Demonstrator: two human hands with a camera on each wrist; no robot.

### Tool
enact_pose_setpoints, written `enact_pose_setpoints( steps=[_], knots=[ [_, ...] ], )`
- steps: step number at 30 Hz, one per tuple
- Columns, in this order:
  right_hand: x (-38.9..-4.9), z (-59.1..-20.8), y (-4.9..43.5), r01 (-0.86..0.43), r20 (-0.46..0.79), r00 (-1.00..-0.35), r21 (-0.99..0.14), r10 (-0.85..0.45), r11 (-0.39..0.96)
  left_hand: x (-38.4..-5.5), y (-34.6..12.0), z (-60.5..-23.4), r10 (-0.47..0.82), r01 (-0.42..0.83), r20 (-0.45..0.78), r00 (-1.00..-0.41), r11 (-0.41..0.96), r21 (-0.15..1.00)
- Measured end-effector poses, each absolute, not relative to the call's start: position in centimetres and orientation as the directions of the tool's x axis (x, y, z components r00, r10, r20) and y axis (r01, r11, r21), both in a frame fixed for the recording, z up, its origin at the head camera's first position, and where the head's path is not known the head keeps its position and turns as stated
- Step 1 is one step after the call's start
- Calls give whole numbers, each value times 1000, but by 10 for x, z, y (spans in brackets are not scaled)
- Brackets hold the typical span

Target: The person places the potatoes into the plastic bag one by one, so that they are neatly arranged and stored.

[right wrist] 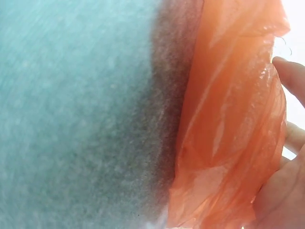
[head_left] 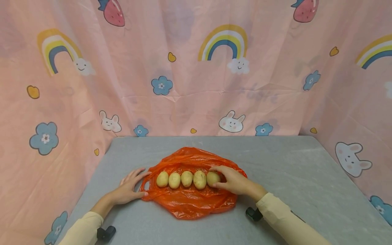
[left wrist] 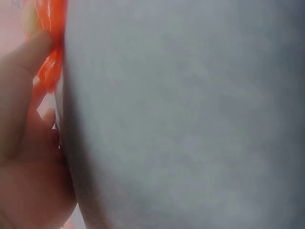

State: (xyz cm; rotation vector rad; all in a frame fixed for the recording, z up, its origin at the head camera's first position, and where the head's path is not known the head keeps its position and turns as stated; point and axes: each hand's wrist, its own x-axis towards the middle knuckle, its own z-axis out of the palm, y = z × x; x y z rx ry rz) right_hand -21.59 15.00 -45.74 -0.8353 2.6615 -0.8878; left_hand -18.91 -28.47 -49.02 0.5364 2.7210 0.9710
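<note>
An orange-red plastic bag (head_left: 190,206) lies spread flat on the grey table, its handle loop at the left. Several potatoes (head_left: 174,180) sit in a side-by-side row on it. At the right end of that row, my right hand (head_left: 235,181) grips the last potato (head_left: 212,178), thumb on the near side and fingers on the far side. My left hand (head_left: 125,192) rests at the bag's left edge, fingers spread, thumb and fingertips touching the plastic. The left wrist view shows the thumb (left wrist: 28,52) against the bag (left wrist: 56,28). In the right wrist view, the bag (right wrist: 228,119) hides the potatoes.
The grey table (head_left: 291,170) extends around the bag on all sides. A pink curtain (head_left: 190,112) with rainbows, rabbits and flowers encloses the back and both sides. Dark wrist devices (head_left: 253,214) are worn on both wrists below the cream sleeves (head_left: 284,217).
</note>
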Motion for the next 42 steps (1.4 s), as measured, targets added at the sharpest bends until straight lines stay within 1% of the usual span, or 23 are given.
enact_pose_setpoints(
  steps=[8,20,33,42],
  knots=[
    [-214,-454,153,-464,14,-822,-597,-570,655,-188,-284,-489,400,272,-57,-915,714,645],
    [-213,-450,157,-447,46,-828,-656,-559,608,-189,-284,-491,396,277,-50,-917,722,634],
    [-210,-446,164,-427,39,-841,-661,-540,617,-189,-283,-489,384,253,-74,-920,730,634],
    [-207,-441,169,-408,35,-858,-651,-512,640,-187,-282,-487,386,256,-67,-920,722,643]
  ],
)
